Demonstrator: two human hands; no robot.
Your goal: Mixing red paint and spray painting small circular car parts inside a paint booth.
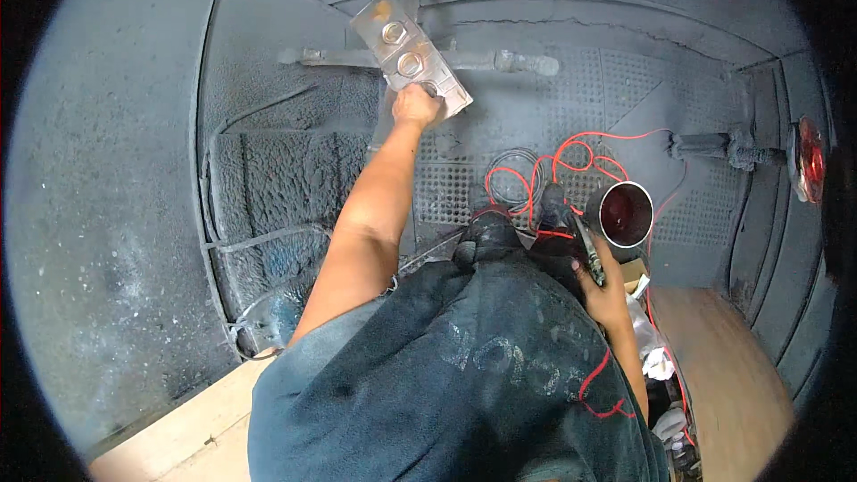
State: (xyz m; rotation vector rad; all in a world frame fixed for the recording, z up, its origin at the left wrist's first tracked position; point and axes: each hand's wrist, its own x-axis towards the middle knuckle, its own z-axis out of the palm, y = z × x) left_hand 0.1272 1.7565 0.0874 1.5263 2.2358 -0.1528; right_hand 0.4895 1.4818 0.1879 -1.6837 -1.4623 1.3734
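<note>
My left hand (418,107) reaches far forward, its fingers closed at the near end of a shiny silver panel (427,67). The panel is long and narrow, with round ring-edged openings; it tilts over a grey-coated crossbar stand (513,62). Whether it rests on the stand, I cannot tell. Low on the right, my right hand (607,295) is wrapped round the handle of a spray gun (586,245). A round metal cup (600,234) with dark red liquid inside sits beside the gun, apparently attached. My fingertips on the panel are partly hidden.
A red hose (580,136) loops over the studded floor mat (444,192) near my shoes, beside a grey coiled cable (500,177). At the right, a red glossy piece (810,161) sits on a coated post (705,145). Crumpled paper (659,363) lies beside a wooden board (736,366).
</note>
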